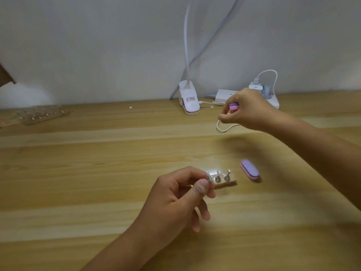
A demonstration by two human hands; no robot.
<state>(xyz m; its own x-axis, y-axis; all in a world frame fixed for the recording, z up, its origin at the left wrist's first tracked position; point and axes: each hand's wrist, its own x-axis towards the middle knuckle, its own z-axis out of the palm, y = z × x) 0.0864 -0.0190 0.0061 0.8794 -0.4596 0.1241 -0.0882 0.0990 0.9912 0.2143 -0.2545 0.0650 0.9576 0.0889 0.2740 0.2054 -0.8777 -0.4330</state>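
Note:
My left hand [181, 198] is low in the middle, thumb and forefinger pinching a small clear nail tip [209, 177]. Just right of it lies a small wooden block [226, 182] with two nail tips standing on metal holders. A purple and pink buffer block [250, 169] lies on the table right of that block. My right hand [248, 110] is raised farther back on the right, its fingers curled round a second purple and pink buffer block [233, 107].
A wooden table [97, 173] runs to a white wall. At the back stand a white clip lamp [189, 98], a white power strip with charger [257, 89] and a looped white cable [224, 130]. A rack of nail tips [37, 116] lies far left.

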